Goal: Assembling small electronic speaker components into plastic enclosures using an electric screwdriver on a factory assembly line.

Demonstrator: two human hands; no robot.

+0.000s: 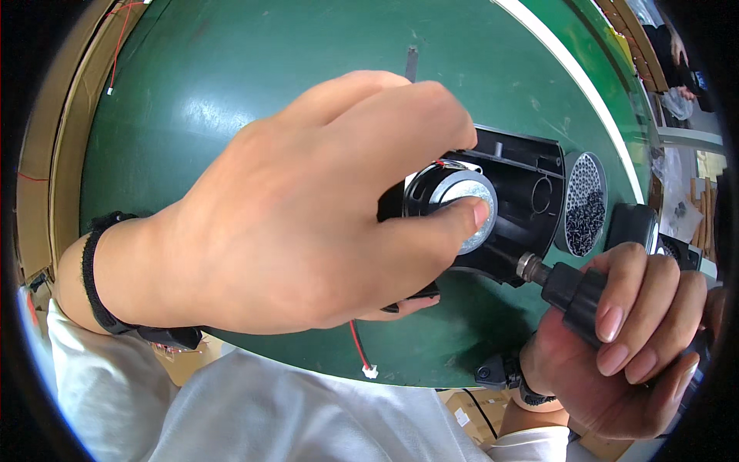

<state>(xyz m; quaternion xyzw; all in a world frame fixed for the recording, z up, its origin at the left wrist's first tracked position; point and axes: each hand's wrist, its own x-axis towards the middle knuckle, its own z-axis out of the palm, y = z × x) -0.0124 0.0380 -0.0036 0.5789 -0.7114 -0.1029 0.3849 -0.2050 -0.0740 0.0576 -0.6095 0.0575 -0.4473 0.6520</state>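
My left hand (pixel 308 208) stretches across the green table, closed around a black plastic housing (pixel 523 189). Its thumb presses on the round metal back of a speaker (pixel 464 189) seated in that housing. Thin wires run along the speaker's rim. Below the same hand a red and black cable (pixel 359 345) sticks out, ending in a white plug. In my right hand (pixel 639 346), fingers wrapped around it, is a black power screwdriver (pixel 573 292). Its metal chuck points left toward the housing's lower edge; I cannot tell whether the bit touches anything.
Right of the housing stands a round dish (pixel 603 173) with many small black screws. Black parts (pixel 633 225) lie beyond it. Cardboard (pixel 46 154) lines the left edge, with a thin red cable (pixel 115 69) near it. Another person (pixel 677 58) is at the far right.
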